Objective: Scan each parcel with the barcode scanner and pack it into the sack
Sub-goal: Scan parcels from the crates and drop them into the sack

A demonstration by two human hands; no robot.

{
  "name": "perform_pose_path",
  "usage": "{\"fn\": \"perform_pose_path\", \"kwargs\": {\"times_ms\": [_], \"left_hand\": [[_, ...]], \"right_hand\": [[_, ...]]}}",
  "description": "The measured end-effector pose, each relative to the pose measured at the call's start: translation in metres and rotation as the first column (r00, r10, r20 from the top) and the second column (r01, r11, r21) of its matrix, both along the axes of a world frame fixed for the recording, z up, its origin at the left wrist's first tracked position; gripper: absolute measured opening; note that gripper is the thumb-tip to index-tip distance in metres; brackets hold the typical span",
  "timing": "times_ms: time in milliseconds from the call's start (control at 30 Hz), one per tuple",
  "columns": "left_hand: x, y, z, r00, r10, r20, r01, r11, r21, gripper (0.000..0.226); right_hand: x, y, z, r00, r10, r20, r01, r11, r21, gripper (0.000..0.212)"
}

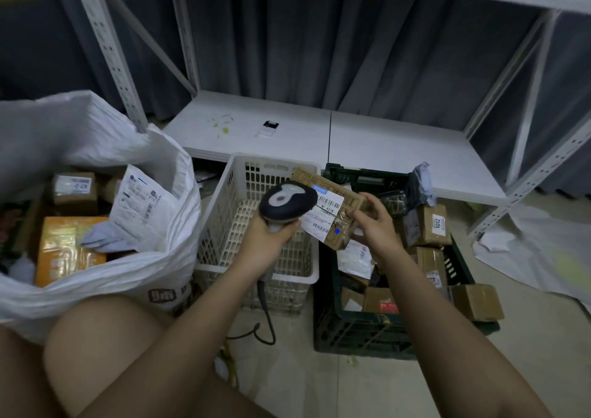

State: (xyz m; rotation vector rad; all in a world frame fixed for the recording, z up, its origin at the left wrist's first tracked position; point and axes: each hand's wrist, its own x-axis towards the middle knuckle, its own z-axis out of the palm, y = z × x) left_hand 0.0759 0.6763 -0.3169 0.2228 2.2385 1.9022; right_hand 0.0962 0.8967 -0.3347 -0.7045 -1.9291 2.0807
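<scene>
The white sack (96,148) stands open to the left of the white basket (256,225), its rim folded back. Inside it I count two brown boxes, one orange box (64,251) and one white mailer (140,206) with printed labels; more may lie underneath, but I cannot tell.

The white basket is slatted plastic and sits between the sack and the dark green crate (367,331). That crate, just right of the basket, is heaped with brown cardboard parcels (425,225) and a few small packets; I can make out roughly seven or eight, though they overlap too much for a sure count.

Beyond the basket runs the low shelf (383,148) of a white metal rack, with one small white-and-black device (268,128) on it.

Over the basket's right edge, my right hand (374,225) grips one parcel (329,206) by its right end, fingers curled round it. It is a flat brown cardboard piece, tilted, with a white barcode label facing me and a blue dot of light on its lower part.

My left hand (268,235) is wrapped round the handle of the barcode scanner (287,203), a grey and dark unit whose head touches or nearly touches the parcel's left end. Its cable hangs down to the floor in front of the basket.
</scene>
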Motion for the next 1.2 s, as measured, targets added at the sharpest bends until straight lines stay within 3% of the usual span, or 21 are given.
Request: {"fn": "perform_pose_path", "kwargs": {"times_ms": [167, 367, 633, 900, 1033, 1200], "left_hand": [[0.003, 0.008, -0.004, 0.994, -0.109, -0.006, 0.108, 0.991, -0.075, 0.060], [0.007, 0.014, -0.009, 0.992, -0.126, -0.005, 0.126, 0.989, -0.073, 0.070], [0.007, 0.021, -0.007, 0.995, -0.094, -0.020, 0.093, 0.995, -0.030, 0.051], [0.008, 0.017, -0.004, 0.998, -0.070, 0.000, 0.070, 0.997, 0.025, 0.053], [0.002, 0.001, 0.009, 1.000, -0.009, -0.018, 0.010, 0.998, 0.061, 0.053], [-0.006, -0.045, 0.048, 0.974, 0.190, -0.123, -0.172, 0.975, 0.143, 0.046]], "right_hand": [[-0.002, 0.000, 0.000, 0.999, -0.031, -0.026, 0.030, 0.999, -0.024, 0.045], [-0.001, 0.002, 0.000, 0.999, -0.037, -0.037, 0.036, 0.999, -0.020, 0.045], [0.001, 0.004, 0.001, 0.999, -0.022, -0.050, 0.021, 1.000, -0.019, 0.047], [0.007, -0.002, 0.009, 0.996, -0.018, -0.087, 0.016, 1.000, -0.024, 0.047], [0.004, -0.018, 0.029, 0.987, -0.006, -0.159, 0.008, 1.000, 0.010, 0.045], [-0.007, -0.060, 0.077, 0.946, 0.095, -0.311, -0.087, 0.995, 0.041, 0.043]]}}
